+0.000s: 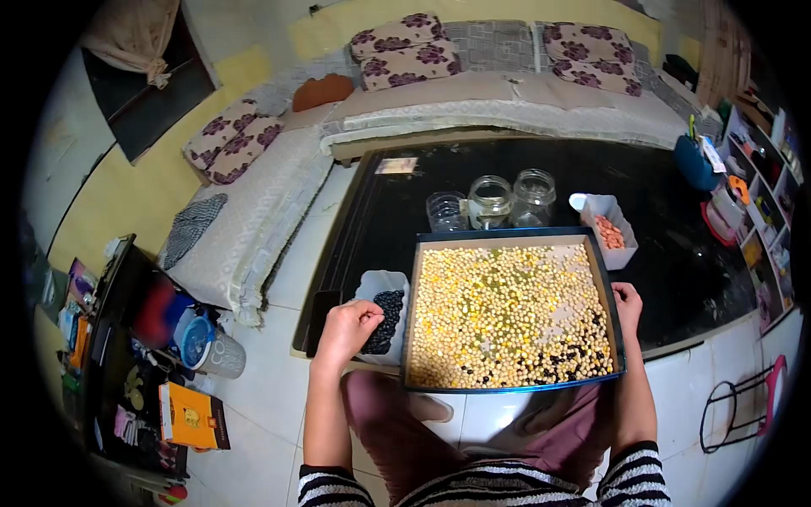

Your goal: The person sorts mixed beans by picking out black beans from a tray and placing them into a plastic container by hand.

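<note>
A shallow dark-blue box (507,390) lies across my lap at the table's front edge. Pale and yellow beans (498,313) mixed with small green ones spread over its floor, and black beans (562,363) gather towards the lower right. My left hand (346,328) is closed in a pinch above a translucent tub (367,287) left of the box; anything between the fingertips is too small to see. Black beans (389,317) fill the lower part of that tub. Curled at the box's right edge, my right hand (628,306) appears to grip it, though the fingertips are partly hidden.
Behind the box stand glass jars (490,201) on the black table (676,279). A translucent tub (623,253) of reddish peanuts (610,232) sits back right. Farther right are a shelf (764,186) and a stool (748,401). A bucket (224,359) stands on the floor left.
</note>
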A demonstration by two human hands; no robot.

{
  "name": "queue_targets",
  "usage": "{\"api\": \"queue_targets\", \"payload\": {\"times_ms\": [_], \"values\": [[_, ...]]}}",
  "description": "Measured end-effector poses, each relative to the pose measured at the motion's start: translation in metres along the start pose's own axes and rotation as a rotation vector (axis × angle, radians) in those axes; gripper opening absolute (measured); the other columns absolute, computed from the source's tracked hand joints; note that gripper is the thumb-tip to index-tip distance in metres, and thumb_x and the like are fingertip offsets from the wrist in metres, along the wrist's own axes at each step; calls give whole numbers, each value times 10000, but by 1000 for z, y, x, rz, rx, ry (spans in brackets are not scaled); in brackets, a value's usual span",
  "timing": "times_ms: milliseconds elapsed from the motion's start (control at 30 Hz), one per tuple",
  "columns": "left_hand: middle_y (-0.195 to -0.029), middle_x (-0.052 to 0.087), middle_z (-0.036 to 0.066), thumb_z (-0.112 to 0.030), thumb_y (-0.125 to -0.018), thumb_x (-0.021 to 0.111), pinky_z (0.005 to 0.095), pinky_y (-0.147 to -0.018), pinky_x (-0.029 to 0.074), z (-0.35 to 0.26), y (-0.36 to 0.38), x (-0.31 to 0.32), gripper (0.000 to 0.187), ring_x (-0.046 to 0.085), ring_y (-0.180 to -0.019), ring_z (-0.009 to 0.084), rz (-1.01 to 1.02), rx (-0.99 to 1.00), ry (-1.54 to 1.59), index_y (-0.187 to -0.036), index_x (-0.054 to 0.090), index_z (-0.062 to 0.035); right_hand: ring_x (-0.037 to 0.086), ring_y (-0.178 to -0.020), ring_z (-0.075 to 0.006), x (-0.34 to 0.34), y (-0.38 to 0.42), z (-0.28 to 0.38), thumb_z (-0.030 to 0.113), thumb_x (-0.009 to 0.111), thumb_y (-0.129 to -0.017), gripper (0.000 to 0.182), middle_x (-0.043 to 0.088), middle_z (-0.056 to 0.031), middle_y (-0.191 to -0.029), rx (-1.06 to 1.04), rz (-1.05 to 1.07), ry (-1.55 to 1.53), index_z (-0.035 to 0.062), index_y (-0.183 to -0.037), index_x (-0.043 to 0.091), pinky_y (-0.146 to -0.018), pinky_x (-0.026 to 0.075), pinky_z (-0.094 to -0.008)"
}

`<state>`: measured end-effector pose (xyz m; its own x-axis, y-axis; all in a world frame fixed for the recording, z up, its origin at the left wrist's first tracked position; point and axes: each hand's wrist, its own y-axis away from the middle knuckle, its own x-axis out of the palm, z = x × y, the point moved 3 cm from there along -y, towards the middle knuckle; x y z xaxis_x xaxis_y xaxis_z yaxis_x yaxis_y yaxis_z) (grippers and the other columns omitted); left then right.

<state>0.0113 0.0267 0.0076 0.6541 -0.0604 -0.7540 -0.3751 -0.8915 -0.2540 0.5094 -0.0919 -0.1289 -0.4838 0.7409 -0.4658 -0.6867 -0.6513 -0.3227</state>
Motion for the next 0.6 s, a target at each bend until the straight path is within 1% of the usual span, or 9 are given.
{"api": "queue_targets", "payload": {"times_ms": [67, 100, 200, 233, 300, 367, 400, 567, 600], "values": [[-721, 620, 110, -41, -722, 662, 279, -582, 475, -15, -1, 14, 88, 597, -607, 195, -35, 82, 51, -801, 638, -10, 612, -763, -217, -23, -10, 1, 7, 577, -745, 101, 632, -102, -787, -136, -60, 109, 25, -798, 661, -718, 477, -303], [-714, 617, 104, -49, -725, 664, 270, -569, 472, -7, -6, -19, 86, 597, -602, 182, -18, 109, -28, -799, 638, -12, 610, -767, -220, 29, 25, 14, 24, 582, -745, 99, 628, -97, -786, -90, -79, 24, 39, -796, 666, -712, 476, -299], [-716, 628, 86, -55, -738, 662, 251, -561, 467, -34, -5, 29, 89, 592, -607, 129, 83, 146, 32, -808, 649, -3, 607, -770, -227, 0, 11, 13, 38, 588, -739, 104, 623, -97, -782, -124, -86, 61, 49, -803, 669, -709, 477, -308], [-717, 629, 86, -63, -742, 660, 251, -562, 469, -46, -4, 42, 81, 596, -609, 133, 131, 136, 104, -800, 651, -8, 606, -769, -228, -5, 12, 14, 34, 588, -734, 113, 620, -98, -779, -112, -75, 41, 50, -809, 671, -709, 477, -310], [-718, 629, 83, -74, -746, 660, 253, -574, 470, -64, -6, 62, 82, 596, -617, 142, 189, 277, 141, -803, 654, -16, 603, -760, -225, -2, 14, 21, 31, 590, -725, 127, 620, -95, -778, -30, -76, 24, 50, -819, 674, -708, 477, -311], [-725, 631, 81, -82, -746, 658, 256, -600, 480, -80, -9, 88, 93, 602, -633, 150, 352, 343, 189, -818, 655, -23, 602, -754, -222, 1, 14, 15, 37, 592, -722, 128, 620, -93, -774, -42, -78, -24, 55, -817, 676, -705, 476, -311], [-741, 628, 98, -93, -754, 645, 277, -612, 485, -90, -12, 99, 100, 607, -650, 184, 433, 343, 195, -828, 651, -26, 593, -698, -138, 3, 13, 13, -2, 594, -737, 127, 612, -65, -768, -69, -87, 18, 25, -836, 669, -653, 467, -250], [-825, 635, 114, -132, -763, 598, 324, -682, 496, -129, -27, 156, 146, 619, -733, 256, 666, 515, 147, -861, 648, -35, 569, -701, -117, 1, 13, 15, 7, 593, -751, 126, 594, -47, -779, -19, -76, -94, 12, -858, 661, -650, 447, -230], [-816, 628, 108, -125, -760, 617, 312, -673, 492, -133, -29, 167, 142, 612, -726, 239, 667, 559, 145, -863, 641, -31, 568, -707, -116, 1, 14, 16, 8, 593, -753, 125, 594, -46, -781, -11, -72, -102, 13, -858, 661, -653, 446, -231]]}}
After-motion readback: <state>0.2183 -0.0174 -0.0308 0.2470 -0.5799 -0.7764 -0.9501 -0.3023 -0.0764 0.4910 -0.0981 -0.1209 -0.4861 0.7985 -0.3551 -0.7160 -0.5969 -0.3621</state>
